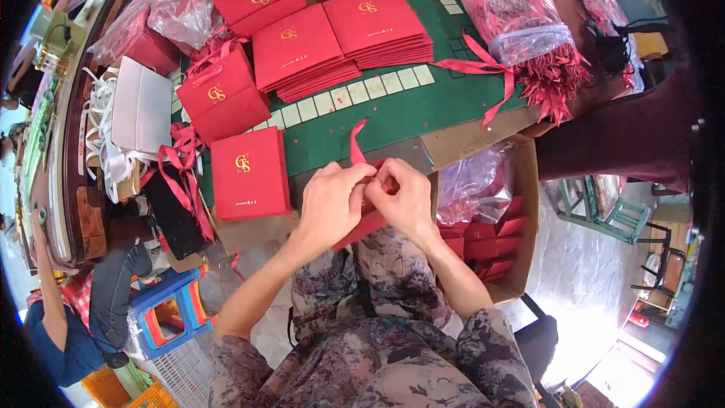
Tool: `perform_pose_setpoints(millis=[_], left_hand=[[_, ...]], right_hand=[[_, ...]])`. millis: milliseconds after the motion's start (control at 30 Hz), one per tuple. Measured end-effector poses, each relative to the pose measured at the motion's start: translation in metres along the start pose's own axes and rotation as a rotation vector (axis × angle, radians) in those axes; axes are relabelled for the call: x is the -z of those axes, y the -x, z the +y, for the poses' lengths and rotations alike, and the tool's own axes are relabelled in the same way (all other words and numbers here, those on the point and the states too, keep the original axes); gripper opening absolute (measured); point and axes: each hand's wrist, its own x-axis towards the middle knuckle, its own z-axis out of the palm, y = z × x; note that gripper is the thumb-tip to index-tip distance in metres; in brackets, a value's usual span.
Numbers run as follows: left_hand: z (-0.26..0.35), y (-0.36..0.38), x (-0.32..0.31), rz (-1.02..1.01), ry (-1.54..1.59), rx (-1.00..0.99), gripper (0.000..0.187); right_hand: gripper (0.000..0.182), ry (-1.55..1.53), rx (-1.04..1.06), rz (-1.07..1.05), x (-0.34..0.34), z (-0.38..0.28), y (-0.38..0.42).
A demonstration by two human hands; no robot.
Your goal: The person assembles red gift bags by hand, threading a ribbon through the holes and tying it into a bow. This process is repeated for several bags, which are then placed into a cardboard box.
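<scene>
Close together over my lap, my left hand and my right hand are both closed, fingertips pinched on a red ribbon. One loose end of this ribbon sticks up past my left fingers toward the green mat. Beneath my hands part of a red paper bag shows; the rest is hidden by my hands and wrists. To the left of my left hand, a small stack of flat red bags with a gold logo lies at the table's front edge.
Stacks of flat red bags and a standing red bag cover the green mat. A plastic-wrapped bundle of red ribbons lies at right. Below it stands a cardboard box of red bags. Another person is at far left.
</scene>
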Motion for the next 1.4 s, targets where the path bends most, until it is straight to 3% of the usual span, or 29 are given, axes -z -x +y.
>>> perform_pose_setpoints(millis=[67, 133, 233, 333, 367, 400, 467, 533, 633, 1067, 1200, 1267, 1400], left_hand=[[-0.002, -0.002, -0.002, 0.083, 0.032, -0.063, 0.028], [-0.005, -0.005, 0.0, 0.046, 0.05, -0.042, 0.025], [-0.015, -0.006, 0.005, -0.021, 0.251, 0.122, 0.019], [-0.014, -0.003, 0.012, -0.015, 0.253, 0.113, 0.022], [-0.011, -0.002, 0.012, -0.007, 0.252, 0.108, 0.022], [-0.008, 0.0, 0.01, 0.007, 0.194, 0.065, 0.022], [-0.001, 0.004, 0.009, 0.027, 0.132, 0.016, 0.022], [0.005, 0.011, 0.006, 0.125, -0.029, -0.134, 0.019], [0.005, 0.018, 0.003, 0.205, -0.093, -0.268, 0.012], [-0.007, 0.017, 0.028, 0.26, -0.194, -0.579, 0.009], [-0.009, 0.016, 0.033, 0.221, -0.097, -0.538, 0.009], [-0.013, 0.014, 0.035, 0.163, 0.046, -0.402, 0.009], [-0.018, 0.005, 0.045, 0.083, 0.067, -0.238, 0.011]], right_hand=[[0.016, 0.009, -0.027, -0.023, 0.003, -0.001, 0.0], [0.016, 0.149, 0.098, -0.011, 0.004, 0.004, 0.003], [0.012, 0.278, 0.217, 0.027, 0.023, -0.004, 0.009], [0.011, 0.084, 0.186, 0.06, 0.04, -0.014, 0.002], [0.013, 0.094, 0.269, 0.037, 0.044, -0.012, -0.003], [0.013, 0.097, 0.279, 0.04, 0.045, -0.012, -0.008], [0.014, 0.016, 0.383, -0.189, 0.047, -0.014, -0.019], [0.014, -0.001, 0.382, -0.25, 0.044, -0.01, -0.026], [0.016, 0.007, 0.318, -0.547, 0.049, -0.004, -0.032], [0.011, 0.042, 0.422, -0.732, 0.047, -0.02, -0.052], [0.014, 0.103, 0.457, -0.718, 0.042, -0.025, -0.052], [0.012, 0.157, 0.582, -0.58, 0.034, -0.023, -0.051], [0.011, 0.023, 0.373, -0.492, 0.019, -0.021, -0.052]])
